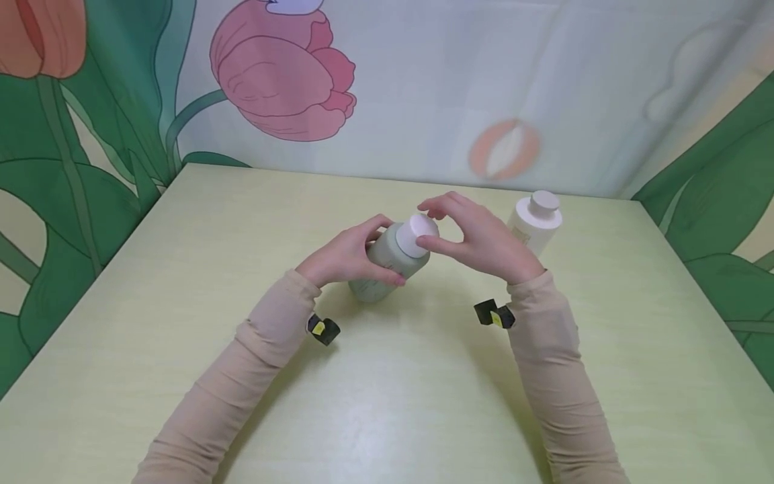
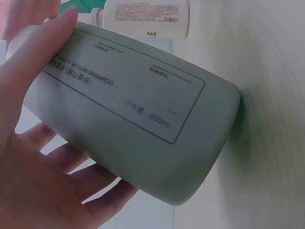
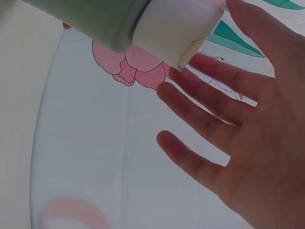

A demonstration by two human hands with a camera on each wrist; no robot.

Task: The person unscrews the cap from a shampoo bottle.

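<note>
My left hand (image 1: 345,252) grips a grey-green shampoo bottle (image 1: 387,259), its thumb along the near side and the other fingers round the far side. The bottle leans to the right, with its white cap (image 1: 417,234) raised and its base low over the table. Printed text and "400ml" show on its label (image 2: 128,86) in the left wrist view. Around the cap is my right hand (image 1: 480,235), thumb tip right at its near side. In the right wrist view, the fingers (image 3: 205,109) of that hand are spread and fairly straight, fingertips close to the cap's edge.
A white bottle (image 1: 535,222) with a white cap stands behind the right hand, partly hidden by it. The pale table (image 1: 363,403) reaches back to a hanging cloth (image 1: 411,87) printed with flowers and leaves.
</note>
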